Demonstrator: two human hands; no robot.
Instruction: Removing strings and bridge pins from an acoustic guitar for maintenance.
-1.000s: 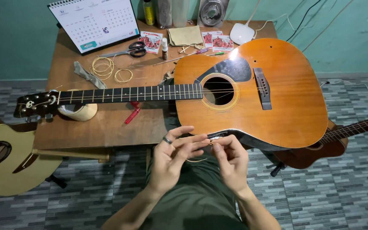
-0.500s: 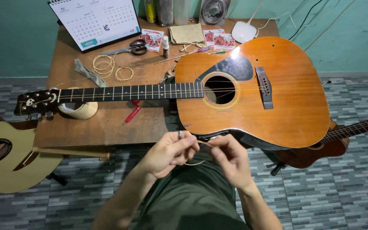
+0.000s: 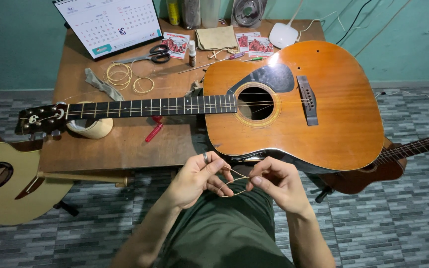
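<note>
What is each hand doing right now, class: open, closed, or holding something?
Left hand: closed, pinching one side of a thin coiled guitar string.
Right hand: closed, pinching the other side of the same string.

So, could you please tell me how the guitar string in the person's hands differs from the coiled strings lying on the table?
The guitar string is a single loose loop held up between the left hand and right hand, over the lap; the coiled strings lie flat and untouched on the wooden table near the scissors. The held string forms one open, uneven loop; the coiled strings are wound in neat, tight rings. Both are thin and brass-coloured.
</note>
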